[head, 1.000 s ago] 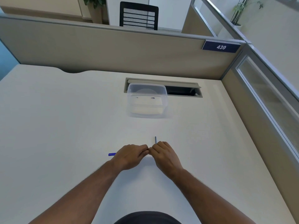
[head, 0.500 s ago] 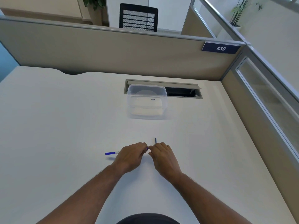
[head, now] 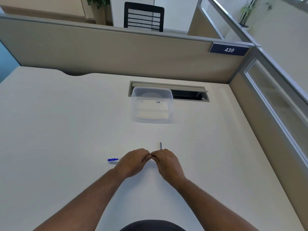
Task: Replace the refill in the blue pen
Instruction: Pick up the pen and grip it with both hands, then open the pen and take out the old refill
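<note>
The blue pen (head: 113,159) lies across my left hand (head: 133,161). Only its blue end and a bit of clear barrel stick out to the left of the closed fingers. My right hand (head: 166,161) meets the left fingertip to fingertip, pinched at the pen's hidden other end. A thin blue-grey refill (head: 160,145) shows just beyond my right knuckles, pointing away from me; I cannot tell whether it lies on the desk or is held. Both hands hover low over the white desk (head: 66,130).
A clear plastic box (head: 152,105) with small parts inside stands further back in the middle. Behind it is an open cable hatch (head: 188,95) in the desk. Beige partitions close the far and right sides.
Both hands stay pressed together at the same spot. The pen's blue end has shifted only slightly to the left and back.
</note>
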Demonstrator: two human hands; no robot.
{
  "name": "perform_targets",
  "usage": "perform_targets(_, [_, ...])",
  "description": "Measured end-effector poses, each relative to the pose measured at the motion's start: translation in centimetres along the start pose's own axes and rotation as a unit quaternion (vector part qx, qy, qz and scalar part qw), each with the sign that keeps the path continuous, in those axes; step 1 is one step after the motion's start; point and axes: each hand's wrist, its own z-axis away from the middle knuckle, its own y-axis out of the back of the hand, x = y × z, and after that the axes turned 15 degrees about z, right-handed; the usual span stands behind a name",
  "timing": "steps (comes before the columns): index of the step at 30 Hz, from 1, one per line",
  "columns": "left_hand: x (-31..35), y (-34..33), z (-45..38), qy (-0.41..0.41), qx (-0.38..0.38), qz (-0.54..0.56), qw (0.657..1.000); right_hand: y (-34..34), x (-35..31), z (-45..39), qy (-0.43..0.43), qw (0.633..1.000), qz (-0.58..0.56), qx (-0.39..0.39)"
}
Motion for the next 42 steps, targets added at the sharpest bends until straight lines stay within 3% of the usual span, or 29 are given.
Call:
perform_targets(4, [-0.1, 0.2, 0.3, 0.008, -0.01, 0.009, 1.0, 0.1, 0.2, -0.5, -0.011, 1.0, 0.019, 0.002])
perform_targets(12, [-1.1, 1.0, 0.0, 0.036, 0.014, 0.03, 0.999, -0.2, 1.0, -0.8, -0.146, 0.988, 0.052, -0.006])
perform_targets(20, [-0.7, 0.9, -0.6, 0.042, 0.096, 0.106, 0.989, -1.4, -0.7, -1.1, -0.15, 0.984, 0.072, -0.068])
perform_targets(24, [-0.4, 1.0, -0.8, 0.063, 0.117, 0.136, 0.982, -1.7, -0.5, -0.9, -0.149, 0.985, 0.059, -0.057])
perform_targets(28, [-0.2, 1.2, -1.4, 0.102, 0.146, 0.198, 0.964, -1.4, -0.4, -0.5, -0.106, 0.994, 0.037, -0.016])
perform_targets(34, [0.5, 1.5, -1.9, 0.151, 0.15, 0.352, 0.912, -1.9, -1.6, 0.3, 0.043, 0.997, 0.053, -0.027])
perform_targets(42, [1.0, 1.3, -1.6, 0.217, 0.141, 0.466, 0.846, -1.6, -1.9, -0.4, 0.096, 0.993, 0.06, 0.03])
